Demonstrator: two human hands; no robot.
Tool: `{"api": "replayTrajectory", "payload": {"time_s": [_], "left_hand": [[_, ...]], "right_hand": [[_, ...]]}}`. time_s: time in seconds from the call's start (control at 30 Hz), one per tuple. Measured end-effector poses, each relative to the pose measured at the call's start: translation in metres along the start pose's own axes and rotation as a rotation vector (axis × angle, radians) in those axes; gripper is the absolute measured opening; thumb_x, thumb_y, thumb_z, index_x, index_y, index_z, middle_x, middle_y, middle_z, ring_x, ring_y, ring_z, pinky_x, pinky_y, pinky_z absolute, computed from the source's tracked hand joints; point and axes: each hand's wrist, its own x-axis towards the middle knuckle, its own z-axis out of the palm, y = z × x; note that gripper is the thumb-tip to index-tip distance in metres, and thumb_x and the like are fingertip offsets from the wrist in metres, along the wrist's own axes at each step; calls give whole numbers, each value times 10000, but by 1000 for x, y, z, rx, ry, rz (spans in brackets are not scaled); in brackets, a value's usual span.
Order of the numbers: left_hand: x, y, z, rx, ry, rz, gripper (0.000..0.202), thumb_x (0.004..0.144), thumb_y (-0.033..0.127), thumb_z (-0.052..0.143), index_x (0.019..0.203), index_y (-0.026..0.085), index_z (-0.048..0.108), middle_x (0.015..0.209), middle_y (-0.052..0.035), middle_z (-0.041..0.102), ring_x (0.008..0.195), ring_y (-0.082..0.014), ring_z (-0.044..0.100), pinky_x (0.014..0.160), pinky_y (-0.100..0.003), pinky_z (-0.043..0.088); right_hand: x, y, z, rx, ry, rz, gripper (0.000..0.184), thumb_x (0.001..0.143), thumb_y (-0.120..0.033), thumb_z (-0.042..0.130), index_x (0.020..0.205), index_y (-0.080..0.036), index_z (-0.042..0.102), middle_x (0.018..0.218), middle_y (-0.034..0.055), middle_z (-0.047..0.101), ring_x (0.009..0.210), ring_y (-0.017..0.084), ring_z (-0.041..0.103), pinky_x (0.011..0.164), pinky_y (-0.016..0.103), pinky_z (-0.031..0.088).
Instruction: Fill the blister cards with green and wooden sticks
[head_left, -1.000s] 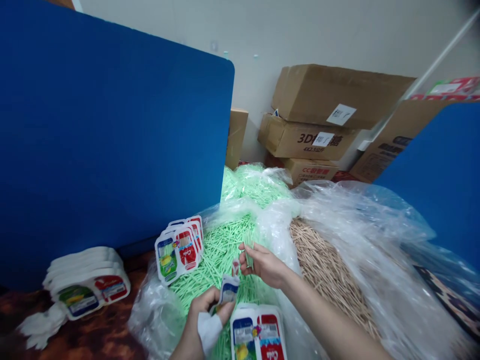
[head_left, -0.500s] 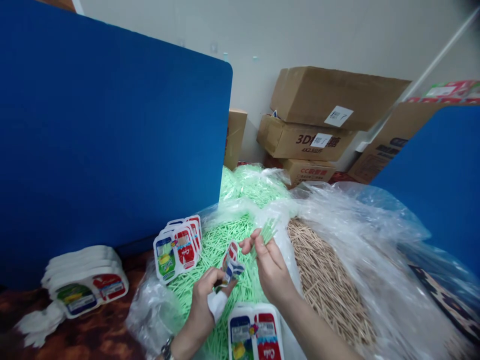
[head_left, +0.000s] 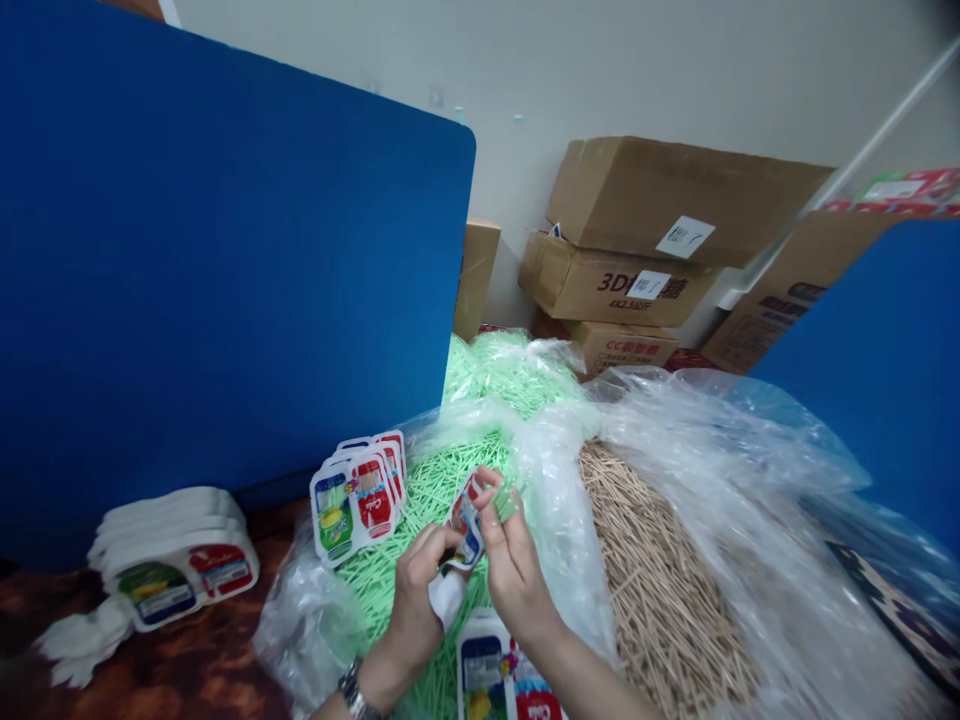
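Note:
My left hand grips a small printed packet, red and blue, bent between thumb and fingers. Close against the packet's upper right edge is my right hand, its fingers closed on a few thin green sticks. Whether the stick ends are inside the packet I cannot tell. Below both hands spreads a heap of green sticks in clear plastic. Printed two-part packets lie overlapping on its left side. Another stack of packets sits at the bottom, partly behind my right forearm.
Brown sticks fill a clear plastic bag to the right. A stack of packets and a crumpled white tissue lie far left. Blue panels stand at both sides. Cardboard boxes are piled against the wall.
My right hand has come down and left with the green sticks, up to the packet. The packet in my left hand is turned more upright. The view has shifted slightly.

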Motion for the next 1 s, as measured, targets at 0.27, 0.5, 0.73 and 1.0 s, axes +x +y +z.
{"api": "replayTrajectory", "payload": {"time_s": [0.27,0.5,0.73,1.0], "left_hand": [[11,-3,-4,-107,-55,-109,100,804,210,630,723,165,592,694,6,540,629,-148,501,584,-236,392],[13,-8,-8,-371,-95,-240,164,800,264,635,899,145,687,811,-50,689,722,-199,616,667,-289,499],[9,-12,-6,-366,153,-314,162,767,256,687,887,155,650,793,-38,715,726,-199,657,677,-287,522],[13,-19,-10,-451,190,-296,179,710,240,716,670,169,557,858,-38,622,746,-166,610,653,-248,489]], "right_hand": [[25,21,-42,180,-4,157,620,895,-635,315,1422,-311,278,1477,77,348,1351,247,321,1100,486,238],[27,47,-23,533,-41,277,328,817,-493,615,1019,-235,593,995,49,655,915,202,618,824,337,479],[19,42,-19,377,-43,133,241,864,-435,577,950,-210,558,853,19,602,782,158,571,696,264,470],[14,54,-14,356,-5,161,266,873,-442,560,992,-205,552,837,19,601,744,151,549,672,260,458]]}}
